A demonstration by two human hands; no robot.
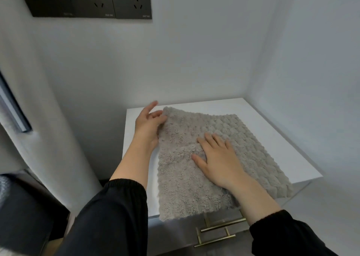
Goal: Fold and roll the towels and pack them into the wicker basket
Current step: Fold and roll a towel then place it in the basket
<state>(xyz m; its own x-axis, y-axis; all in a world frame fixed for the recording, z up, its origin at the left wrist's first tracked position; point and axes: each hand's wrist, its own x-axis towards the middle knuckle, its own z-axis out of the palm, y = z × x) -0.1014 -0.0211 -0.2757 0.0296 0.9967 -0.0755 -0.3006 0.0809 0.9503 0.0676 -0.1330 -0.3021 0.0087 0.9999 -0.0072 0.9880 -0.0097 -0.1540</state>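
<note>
A grey fluffy towel (194, 181) lies spread on the white cabinet top (276, 139), its near edge hanging over the front. My right hand (218, 158) presses flat on the towel's middle with straight fingers. My left hand (149, 122) is at the towel's far left corner, fingers pinching the raised edge there. No wicker basket is in view.
White walls close in the cabinet at the back and right. Brass drawer handles (220, 230) stick out below the cabinet front. A black socket panel (93, 0) hangs on the wall above. A dark object (21, 207) sits at lower left.
</note>
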